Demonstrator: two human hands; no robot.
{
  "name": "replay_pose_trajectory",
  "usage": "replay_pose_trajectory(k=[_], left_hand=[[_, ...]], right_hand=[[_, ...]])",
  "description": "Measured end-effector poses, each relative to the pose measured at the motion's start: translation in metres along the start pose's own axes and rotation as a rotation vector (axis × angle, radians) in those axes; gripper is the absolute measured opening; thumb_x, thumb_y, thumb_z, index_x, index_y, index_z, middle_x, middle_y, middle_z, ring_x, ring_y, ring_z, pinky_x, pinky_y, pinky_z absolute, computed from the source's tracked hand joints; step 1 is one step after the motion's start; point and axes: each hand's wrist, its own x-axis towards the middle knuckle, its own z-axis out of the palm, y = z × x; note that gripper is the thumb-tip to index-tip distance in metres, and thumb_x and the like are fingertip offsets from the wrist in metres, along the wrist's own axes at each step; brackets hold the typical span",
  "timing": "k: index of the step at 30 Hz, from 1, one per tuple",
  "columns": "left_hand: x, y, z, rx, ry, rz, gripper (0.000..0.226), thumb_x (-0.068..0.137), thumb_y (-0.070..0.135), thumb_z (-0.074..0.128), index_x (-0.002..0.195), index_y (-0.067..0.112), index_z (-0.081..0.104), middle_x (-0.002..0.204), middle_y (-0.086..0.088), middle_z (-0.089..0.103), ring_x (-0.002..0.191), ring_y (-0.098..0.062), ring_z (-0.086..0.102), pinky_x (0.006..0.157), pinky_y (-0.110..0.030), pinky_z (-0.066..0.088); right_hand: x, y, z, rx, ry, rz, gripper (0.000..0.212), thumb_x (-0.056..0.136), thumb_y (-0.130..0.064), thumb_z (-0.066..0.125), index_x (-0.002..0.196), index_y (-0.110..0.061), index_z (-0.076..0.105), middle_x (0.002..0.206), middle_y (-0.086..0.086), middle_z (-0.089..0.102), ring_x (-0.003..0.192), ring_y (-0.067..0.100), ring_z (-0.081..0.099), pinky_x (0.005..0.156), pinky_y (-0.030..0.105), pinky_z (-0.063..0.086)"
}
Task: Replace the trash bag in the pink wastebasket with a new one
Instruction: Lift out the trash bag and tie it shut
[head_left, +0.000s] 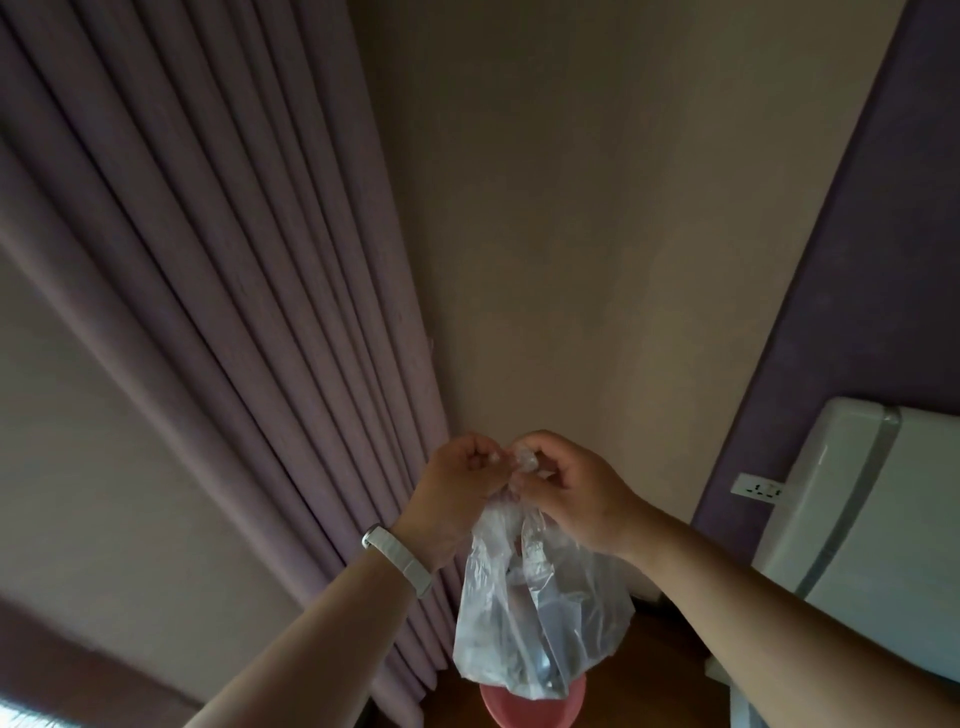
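Two hands gathered the neck of the used bag, lifted clear above the pink wastebasket.

Beside the purple curtain, the left hand, a white watch on its wrist, had its fingers curled and pinching the bunched top of the clear trash bag; the right hand pinched the same twisted neck, touching the left. The bag hung down, holding some dim rubbish, its bottom just over the rim of the pink wastebasket on the floor. A white appliance stood at right. The step looked like tying off the old bag; next it likely needed setting aside and a fresh liner fetched and opened.
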Motion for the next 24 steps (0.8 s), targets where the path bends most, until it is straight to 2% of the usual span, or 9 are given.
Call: replay_pose_trajectory(k=[2,4,7,11,13,16,18,21,24], left_hand=[[-0.001,-0.003,0.001,0.073,0.01,0.012,0.023,0.085,-0.001,0.065,0.071,0.013,0.054,0.058,-0.001,0.058,0.058,-0.017,0.057,0.057,-0.029,0.05],[-0.003,-0.003,0.004,0.094,0.005,0.031,0.025,0.087,-0.003,0.061,0.071,0.013,0.051,0.052,0.007,0.052,0.051,-0.01,0.05,0.049,-0.02,0.041],[-0.003,-0.006,0.004,0.076,0.023,0.077,0.026,0.093,0.002,0.056,0.071,0.015,0.048,0.051,0.012,0.048,0.049,-0.006,0.042,0.048,-0.018,0.036],[-0.006,-0.013,0.006,0.071,0.022,0.111,0.019,0.093,0.016,0.058,0.077,0.02,0.049,0.056,0.014,0.048,0.053,-0.008,0.041,0.05,-0.022,0.036],[-0.009,-0.014,0.009,0.061,-0.017,0.101,0.016,0.092,0.011,0.062,0.085,0.017,0.048,0.065,0.007,0.058,0.056,-0.006,0.051,0.051,-0.019,0.041],[-0.012,-0.018,0.008,0.153,-0.061,0.108,0.034,0.078,0.009,0.076,0.094,0.019,0.047,0.086,-0.005,0.066,0.07,-0.01,0.062,0.061,-0.025,0.05],[-0.014,-0.017,0.008,0.254,-0.053,0.132,0.038,0.075,0.006,0.077,0.094,0.02,0.047,0.084,0.001,0.062,0.066,-0.004,0.058,0.059,-0.022,0.047],[-0.014,-0.014,0.009,0.329,0.002,0.199,0.035,0.077,0.005,0.075,0.087,0.023,0.047,0.073,0.005,0.053,0.056,-0.004,0.045,0.05,-0.019,0.038],[-0.014,-0.011,0.011,0.411,0.073,0.296,0.037,0.076,0.002,0.073,0.079,0.029,0.047,0.065,0.011,0.048,0.053,-0.001,0.04,0.049,-0.018,0.035]], right_hand=[[-0.002,0.0,0.0,-0.04,0.035,0.004,0.023,0.097,-0.017,0.059,0.09,-0.039,0.061,0.076,0.002,0.069,0.052,0.007,0.053,0.052,0.026,0.042],[-0.002,0.002,0.0,-0.062,0.075,0.009,0.016,0.098,-0.017,0.057,0.087,-0.028,0.061,0.065,-0.005,0.066,0.048,0.01,0.051,0.048,0.029,0.041],[-0.001,0.007,-0.003,-0.08,0.195,0.044,0.015,0.097,-0.02,0.056,0.082,-0.019,0.055,0.054,-0.005,0.057,0.048,0.013,0.051,0.052,0.038,0.046],[0.001,0.007,0.002,-0.126,0.288,0.094,0.017,0.097,-0.019,0.055,0.081,-0.018,0.051,0.059,-0.004,0.055,0.049,0.005,0.045,0.05,0.025,0.039],[0.001,0.005,0.006,-0.143,0.315,0.103,0.015,0.097,-0.019,0.054,0.082,-0.017,0.051,0.065,0.001,0.059,0.049,0.005,0.044,0.048,0.026,0.038],[0.003,0.002,0.007,-0.104,0.339,0.125,0.011,0.097,-0.018,0.054,0.086,-0.016,0.054,0.069,0.004,0.064,0.051,0.016,0.052,0.049,0.033,0.043],[0.004,-0.002,0.007,-0.059,0.326,0.173,0.008,0.096,-0.018,0.056,0.089,-0.014,0.057,0.076,0.006,0.067,0.061,0.025,0.06,0.056,0.036,0.05],[0.008,-0.007,0.003,0.079,0.289,0.309,0.006,0.092,-0.018,0.061,0.088,-0.012,0.062,0.075,0.002,0.066,0.062,0.015,0.059,0.055,0.028,0.047],[0.01,-0.008,-0.005,0.259,0.197,0.438,0.009,0.087,-0.01,0.062,0.083,-0.018,0.065,0.07,0.004,0.065,0.063,0.02,0.062,0.059,0.03,0.048]])
